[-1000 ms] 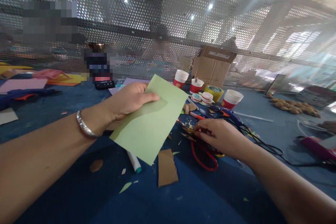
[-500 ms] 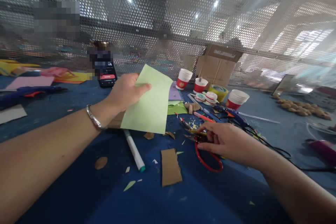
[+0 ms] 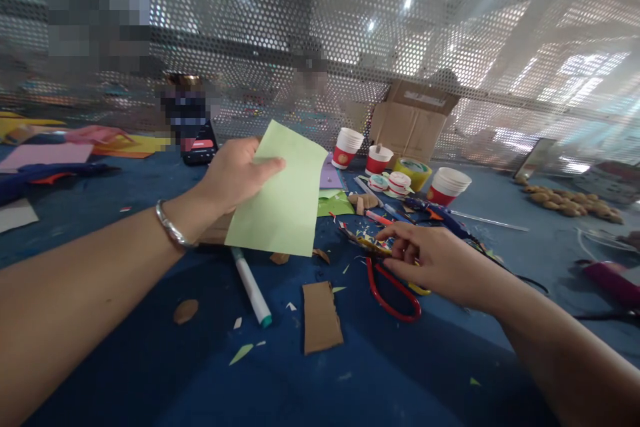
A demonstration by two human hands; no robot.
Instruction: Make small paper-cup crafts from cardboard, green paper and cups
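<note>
My left hand point(image 3: 235, 173) holds a light green sheet of paper point(image 3: 283, 193) up above the blue table point(image 3: 150, 360), thumb across its left edge. A silver bangle point(image 3: 170, 225) is on that wrist. My right hand point(image 3: 435, 260) lies over red-handled scissors point(image 3: 393, 290), fingers stretched toward a small patterned scrap point(image 3: 363, 241) beside them. It grips nothing that I can see.
A white marker point(image 3: 251, 287) and a brown cardboard strip point(image 3: 321, 317) lie in front of me among paper scraps. Red-and-white paper cups point(image 3: 346, 148), tape rolls point(image 3: 413, 173) and a cardboard box point(image 3: 415, 120) stand behind. A perforated screen closes the far side. Black cables run right.
My left hand has lifted and turned the green sheet more upright, uncovering the marker. My right hand stayed over the scissors and its fingers have stretched out toward the patterned scrap.
</note>
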